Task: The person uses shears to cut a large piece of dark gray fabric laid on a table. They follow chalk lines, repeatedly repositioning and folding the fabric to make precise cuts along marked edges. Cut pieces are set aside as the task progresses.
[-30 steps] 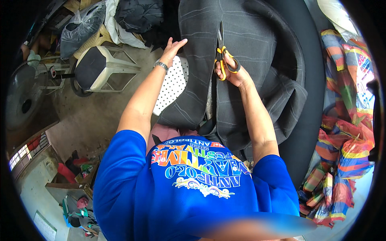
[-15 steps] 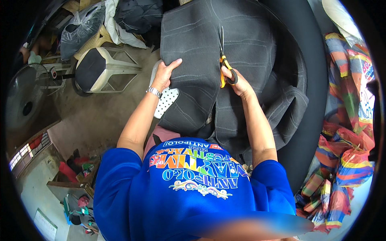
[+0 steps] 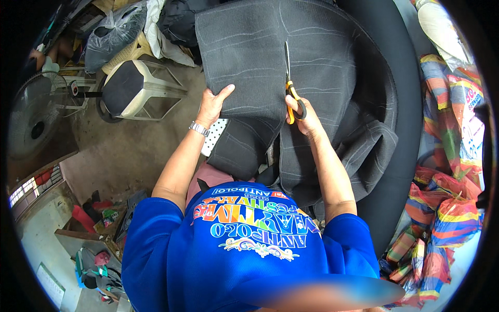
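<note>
A large dark grey fabric sheet [image 3: 241, 57] with pale chalk-like lines spreads out in front of me. My right hand [image 3: 304, 114] grips yellow-and-black scissors [image 3: 292, 93], whose blades point away from me along a cut in the sheet. Below the scissors the cut edges stand apart. My left hand [image 3: 212, 106], with a metal watch on its wrist, pinches the left edge of the sheet, thumb on top and fingers hidden underneath. A white dotted shoe [image 3: 212, 138] shows partly beneath the fabric.
A thick black rounded rim [image 3: 403, 104] curves along the right of the fabric. Colourful striped mesh bags [image 3: 452, 208] pile up beyond it. On the left stand a stool [image 3: 130, 91] with a dark seat and a fan [image 3: 39, 127]. Bagged materials [image 3: 112, 41] lie at the far left.
The left part of the sheet has shifted left at its far end, and its lower portion is folded under more. My left hand keeps its hold; the scissors sit slightly nearer to me.
</note>
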